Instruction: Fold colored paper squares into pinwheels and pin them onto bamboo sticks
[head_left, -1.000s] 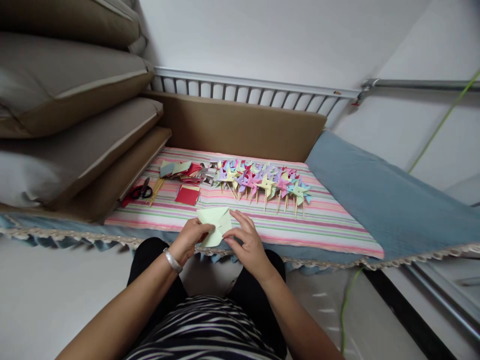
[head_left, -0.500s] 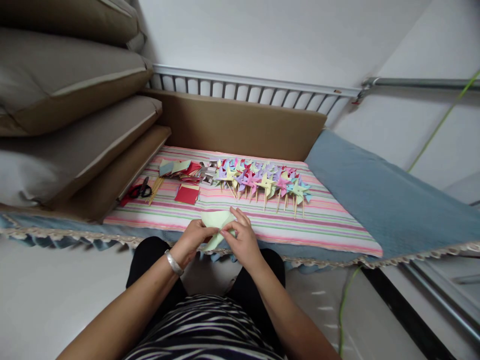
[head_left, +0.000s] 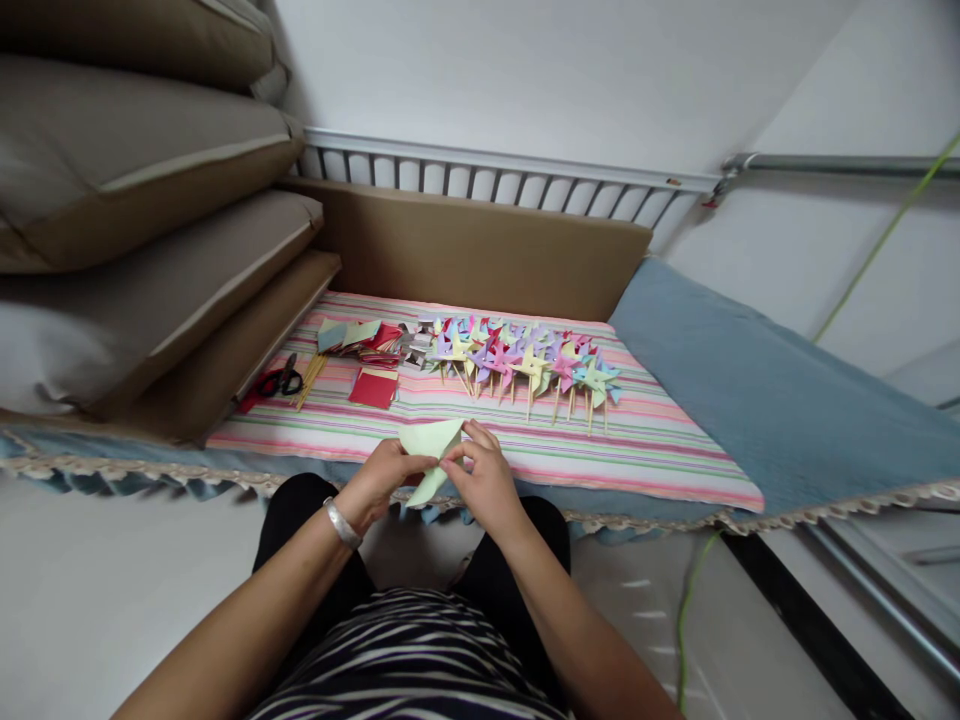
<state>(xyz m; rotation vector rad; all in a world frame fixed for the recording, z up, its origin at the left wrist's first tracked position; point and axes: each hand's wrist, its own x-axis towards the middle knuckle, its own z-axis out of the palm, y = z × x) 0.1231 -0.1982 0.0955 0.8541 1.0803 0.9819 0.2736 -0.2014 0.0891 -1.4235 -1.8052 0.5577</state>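
A pale green sheet of paper [head_left: 430,438], partly folded inward, is held between my two hands above the front edge of the striped cloth. My left hand [head_left: 391,472] pinches its left side, the thumb pressed near the middle. From the right, my right hand [head_left: 480,468] grips it with thumb and index finger meeting close to the left thumb. The fingertips hide the paper's centre. Beyond the hands, several colourful paper pinwheels [head_left: 531,368] on thin sticks lie in a group.
Red paper squares [head_left: 373,388], a stack of mixed paper [head_left: 349,334], thin wooden sticks [head_left: 312,380] and black-handled scissors [head_left: 285,378] lie left on the striped cloth [head_left: 645,455]. Large cushions [head_left: 150,260] are piled at the left. A brown board [head_left: 480,245] stands behind.
The green paper has tilted slightly, and its upper right part has shifted beside my right fingers. Both hands keep their hold at almost the same spot.
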